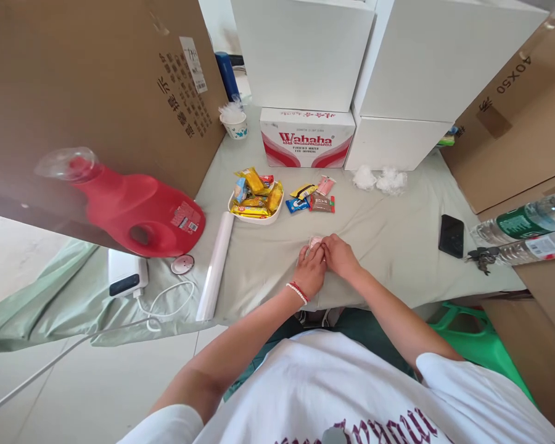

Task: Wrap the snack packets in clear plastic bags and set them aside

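Near the front of the cloth-covered table, my left hand (311, 270) and my right hand (340, 255) meet, fingers bent in. Between their fingertips is a small pink-and-white thing (315, 241), mostly covered by the fingers; its kind cannot be made out. Beyond them lie several small wrapped snacks: a yellow-and-black packet (304, 192), a blue one (298, 205), a pink one (326, 185) and a brown-and-red one (322, 203). To their left, a white dish (258, 219) is heaped with yellow, blue and red snack packets (254, 192).
Left of my hands are a clear roll (215, 268), a red detergent jug (141, 213) and a white power bank (127, 274) with a cable. A Wahaha carton (308, 139) and crumpled plastic (380, 179) are behind. A phone (451, 235) and bottles (531, 217) lie right.
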Demonstrator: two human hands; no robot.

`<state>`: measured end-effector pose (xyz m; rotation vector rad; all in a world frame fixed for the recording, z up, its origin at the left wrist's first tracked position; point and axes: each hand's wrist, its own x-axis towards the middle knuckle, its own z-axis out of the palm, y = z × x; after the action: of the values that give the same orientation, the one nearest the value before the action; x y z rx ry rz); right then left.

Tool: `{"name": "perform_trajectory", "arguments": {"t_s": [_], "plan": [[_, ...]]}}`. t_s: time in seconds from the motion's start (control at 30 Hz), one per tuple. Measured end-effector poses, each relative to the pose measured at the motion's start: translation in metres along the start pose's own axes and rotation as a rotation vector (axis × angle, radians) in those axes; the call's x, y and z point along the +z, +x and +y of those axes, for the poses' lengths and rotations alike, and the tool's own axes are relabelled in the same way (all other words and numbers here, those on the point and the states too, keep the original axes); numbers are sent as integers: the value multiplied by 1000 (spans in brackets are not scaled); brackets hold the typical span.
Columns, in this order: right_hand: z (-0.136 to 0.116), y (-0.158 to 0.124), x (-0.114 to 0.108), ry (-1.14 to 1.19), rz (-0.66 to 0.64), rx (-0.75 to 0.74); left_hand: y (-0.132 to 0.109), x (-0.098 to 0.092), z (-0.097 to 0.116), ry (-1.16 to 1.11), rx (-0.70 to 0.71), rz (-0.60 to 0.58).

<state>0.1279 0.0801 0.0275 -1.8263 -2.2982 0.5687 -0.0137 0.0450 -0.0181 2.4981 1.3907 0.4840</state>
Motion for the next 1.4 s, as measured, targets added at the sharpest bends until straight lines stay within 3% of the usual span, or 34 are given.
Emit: {"name": "perform_trajectory", "arguments": {"t_s": [0.17, 0.27, 0.4, 0.57, 0.67, 0.73, 0.8, 0.9, 1.0, 1.1, 1.27, 1.33, 1.4], "plan": [[9, -22, 15, -27, 22, -321, -12, -3, -38, -491, 29, 48], [6, -23, 16, -168, 20, -293, -23, -12, -49, -705, -38, 108], [1, -2, 8, -223, -35, -201, -44, -27, -53, -833, -273, 220], [12, 13, -6, 87, 56, -109, -66, -43, -53, -1026, -514, 310], [16, 4, -12, 604, 132, -21, -61, -51, -43, -1219, -588, 348], [12, -8, -10, 1043, 44, 37, -50, -52, -33, -1456, -619, 309], [4, -20, -1, 1268, -140, 32, -38, -51, -21, -1723, -638, 156], [-5, -34, 19, 1174, -261, -2, -23, -45, -4, -1906, -683, -51], [5, -36, 28, 944, -265, -10, -19, -40, 5, -1877, -773, -16], [40, -11, 8, 788, -208, -4, -23, -43, 0, -1806, -925, 117], [124, 99, -59, 287, 412, 303, -44, -70, -26, -1713, -1093, 201], [148, 143, -75, 148, 467, 389, -56, -80, -35, -1697, -1149, 216], [163, 176, -78, 53, 385, 419, -68, -85, -40, -1685, -1231, 235]]}}
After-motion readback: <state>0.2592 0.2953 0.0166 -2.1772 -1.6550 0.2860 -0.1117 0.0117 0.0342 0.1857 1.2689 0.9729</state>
